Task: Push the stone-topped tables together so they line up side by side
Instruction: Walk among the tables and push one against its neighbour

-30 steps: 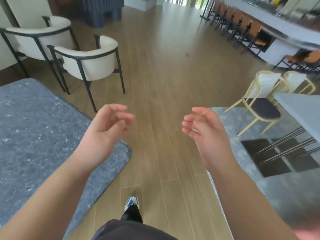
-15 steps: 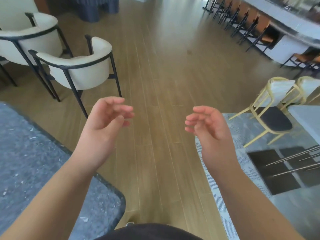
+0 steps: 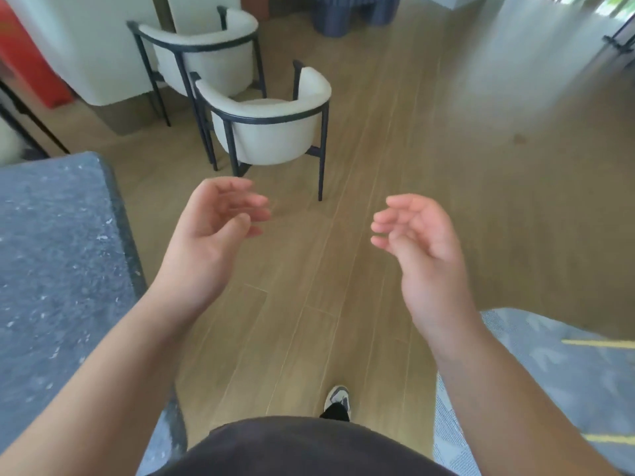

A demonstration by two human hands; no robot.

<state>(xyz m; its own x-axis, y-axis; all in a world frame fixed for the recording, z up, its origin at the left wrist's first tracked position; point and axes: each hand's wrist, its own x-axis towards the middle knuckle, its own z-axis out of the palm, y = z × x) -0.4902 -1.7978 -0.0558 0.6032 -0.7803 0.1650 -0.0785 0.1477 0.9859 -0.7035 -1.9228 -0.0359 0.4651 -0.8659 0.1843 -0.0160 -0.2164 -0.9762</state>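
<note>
A grey speckled stone-topped table [image 3: 58, 262] fills the left side of the view, its dark rounded edge running from the upper left down past my left forearm. My left hand [image 3: 209, 235] hovers in the air just right of that edge, fingers loosely curled and holding nothing. My right hand [image 3: 419, 242] floats at the same height over the wooden floor, fingers relaxed, also with nothing in it. Neither hand touches the table. No second stone-topped table shows in this view.
Two white upholstered chairs with black frames [image 3: 271, 125] [image 3: 202, 53] stand ahead on the wooden floor [image 3: 395, 173]. A grey patterned rug [image 3: 549, 365] lies at the lower right. A red panel [image 3: 31, 63] and white wall are at the upper left. My shoe [image 3: 338, 400] is below.
The view has swung left: the bar stools and yellow chairs have gone out of view, the white chairs are now centred, and the stone table edge is closer. Both hands keep their loose raised pose.
</note>
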